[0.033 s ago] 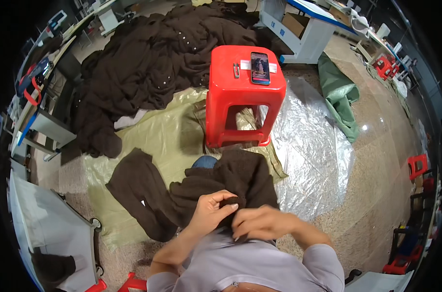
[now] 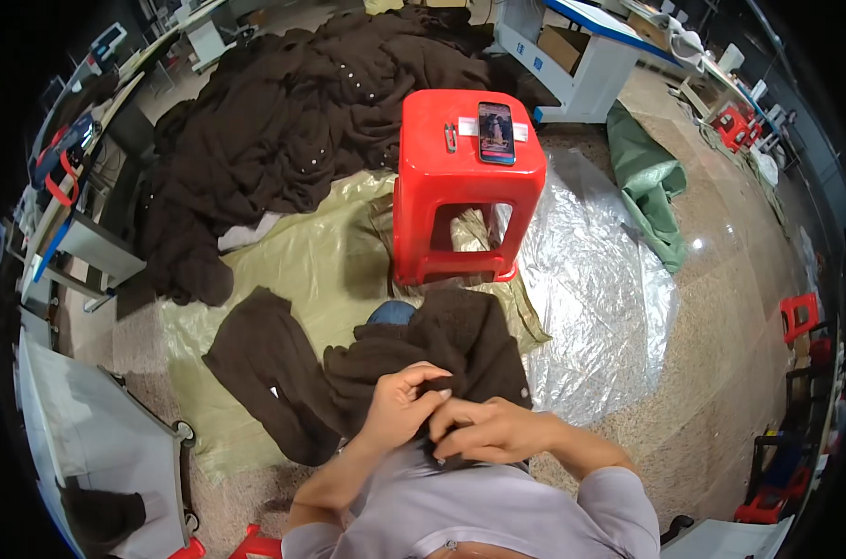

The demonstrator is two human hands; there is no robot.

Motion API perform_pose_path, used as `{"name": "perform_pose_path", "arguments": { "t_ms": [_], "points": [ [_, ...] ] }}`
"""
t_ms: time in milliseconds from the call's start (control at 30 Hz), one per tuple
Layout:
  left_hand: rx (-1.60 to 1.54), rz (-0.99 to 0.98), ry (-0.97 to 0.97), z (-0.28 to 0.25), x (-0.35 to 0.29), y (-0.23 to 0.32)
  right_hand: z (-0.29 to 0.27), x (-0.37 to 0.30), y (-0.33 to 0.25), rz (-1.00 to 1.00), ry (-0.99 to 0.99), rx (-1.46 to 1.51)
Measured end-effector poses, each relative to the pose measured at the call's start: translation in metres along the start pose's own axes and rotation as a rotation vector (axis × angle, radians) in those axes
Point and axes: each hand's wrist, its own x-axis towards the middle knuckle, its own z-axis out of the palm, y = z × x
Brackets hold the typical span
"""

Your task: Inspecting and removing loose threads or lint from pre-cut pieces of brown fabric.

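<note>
- L hand (image 2: 399,410) has a bit of the brown garment (image 2: 376,370) pinched btwn thumb and fingers, pretty much in front of the person's belly
- R hand (image 2: 497,429) is right beside it w/ fingers curled in at the same spot (can't tell if it's actually gripping cloth, tbh, the fingers hide it)
- garment itself is bunched up in front of the person, w/ a long piece trailing off to the left onto the yellow sheet (image 2: 339,261); there's a tiny white mark on that piece
- smth blue (image 2: 392,312) pokes out past the garment's far edge, no idea what
- red stool (image 2: 432,177) stands just beyond, w/ a phone (image 2: 496,132) on top, screen lit, and a small metal tool (image 2: 451,138) to its left
- big brown fabric heap (image 2: 255,130) behind, on the left, dotted w/ small white bits
- clear plastic sheet (image 2: 595,307) to the right of the stool, green cloth (image 2: 646,177) along its edge
</note>
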Motion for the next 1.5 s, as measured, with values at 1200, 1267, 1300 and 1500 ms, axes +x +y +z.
{"name": "perform_pose_path", "arguments": {
  "t_ms": [1200, 1267, 1300, 1500],
  "points": [
    [-0.57, -0.273, 0.294, -0.051, -0.002, -0.001, 0.045, 0.06, 0.061, -0.219, 0.776, -0.682],
    [-0.549, -0.249, 0.288, -0.05, -0.008, -0.003, 0.045, 0.062, 0.068, -0.221, 0.775, -0.712],
    [-0.46, -0.211, 0.297, -0.049, -0.011, -0.004, 0.045, 0.062, 0.069, -0.226, 0.779, -0.743],
    [-0.351, -0.072, 0.363, -0.042, -0.02, -0.005, 0.051, 0.063, 0.063, -0.006, 0.715, -0.616]
  ]
}}
